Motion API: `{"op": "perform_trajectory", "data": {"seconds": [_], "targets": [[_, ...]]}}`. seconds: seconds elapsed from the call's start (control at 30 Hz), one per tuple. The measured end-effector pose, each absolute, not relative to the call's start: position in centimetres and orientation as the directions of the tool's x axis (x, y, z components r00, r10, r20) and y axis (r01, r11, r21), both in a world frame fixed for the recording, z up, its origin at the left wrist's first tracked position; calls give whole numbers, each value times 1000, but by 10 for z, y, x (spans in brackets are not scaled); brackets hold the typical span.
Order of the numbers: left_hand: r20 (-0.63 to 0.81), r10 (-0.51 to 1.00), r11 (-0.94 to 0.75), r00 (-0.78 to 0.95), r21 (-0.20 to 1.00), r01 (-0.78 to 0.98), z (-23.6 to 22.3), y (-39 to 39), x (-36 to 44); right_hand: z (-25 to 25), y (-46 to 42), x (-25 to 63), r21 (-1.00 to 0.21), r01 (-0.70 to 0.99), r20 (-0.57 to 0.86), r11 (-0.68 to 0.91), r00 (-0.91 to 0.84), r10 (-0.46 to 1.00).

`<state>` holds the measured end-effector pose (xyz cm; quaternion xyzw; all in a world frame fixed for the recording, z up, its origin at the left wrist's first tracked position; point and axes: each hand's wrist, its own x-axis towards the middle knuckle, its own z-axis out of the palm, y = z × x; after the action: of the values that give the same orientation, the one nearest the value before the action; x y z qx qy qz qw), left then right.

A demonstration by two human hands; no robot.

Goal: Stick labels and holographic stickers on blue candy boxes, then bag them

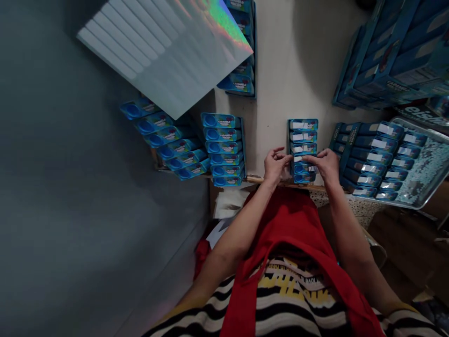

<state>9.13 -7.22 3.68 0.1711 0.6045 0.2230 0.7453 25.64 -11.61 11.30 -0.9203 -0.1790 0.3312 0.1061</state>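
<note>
In front of me stands a small open box (289, 135) holding a column of blue candy packs (304, 178). White labels lie across the fronts of the upper packs. A small white label (298, 159) is on a pack in the lower half, between my hands. My left hand (276, 164) pinches at the label's left end, thumb and forefinger together, other fingers loosely bent. From the other side, my right hand (327, 164) presses its thumb to the label's right end, its fingers curled. What lies under the fingertips is partly hidden.
Left stand a box of blue packs (224, 147) and a slanting column of packs (168, 140). A sheet of white strips (182, 61) overhangs them. Right are labelled packs (368, 154) beside a metal tray (430, 187) with pale bits, and stacked blue boxes (396, 51) behind.
</note>
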Motion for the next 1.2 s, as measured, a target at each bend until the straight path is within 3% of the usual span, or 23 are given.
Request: {"op": "perform_trajectory", "data": {"seconds": [0.13, 0.2, 0.27, 0.4, 0.47, 0.6, 0.9, 1.2], "targets": [[-750, 660, 750, 30, 661, 15, 52, -82, 83, 126, -127, 256, -527, 121, -563, -841, 692, 452], [-683, 729, 675, 57, 730, 108, 73, -89, 74, 139, -130, 251, -601, 87, -558, -794, 666, 495], [-699, 680, 686, 221, 713, 144, 97, -95, 68, 152, -129, 246, -630, 58, -574, -775, 637, 515], [-771, 400, 845, 495, 519, 125, 129, -101, 70, 168, -124, 235, -662, 28, -595, -749, 588, 548], [-773, 415, 854, 480, 513, 86, 134, -102, 71, 172, -126, 232, -675, -8, -619, -738, 551, 560], [-743, 539, 781, 396, 617, 94, 129, -106, 62, 171, -140, 231, -672, -97, -683, -734, 465, 564], [-638, 718, 539, 279, 763, 357, 108, -95, 53, 148, -143, 211, -703, 116, -465, -701, 670, 578], [-662, 701, 559, 267, 741, 372, 91, -93, 54, 132, -147, 208, -630, 238, -439, -739, 676, 592]]}}
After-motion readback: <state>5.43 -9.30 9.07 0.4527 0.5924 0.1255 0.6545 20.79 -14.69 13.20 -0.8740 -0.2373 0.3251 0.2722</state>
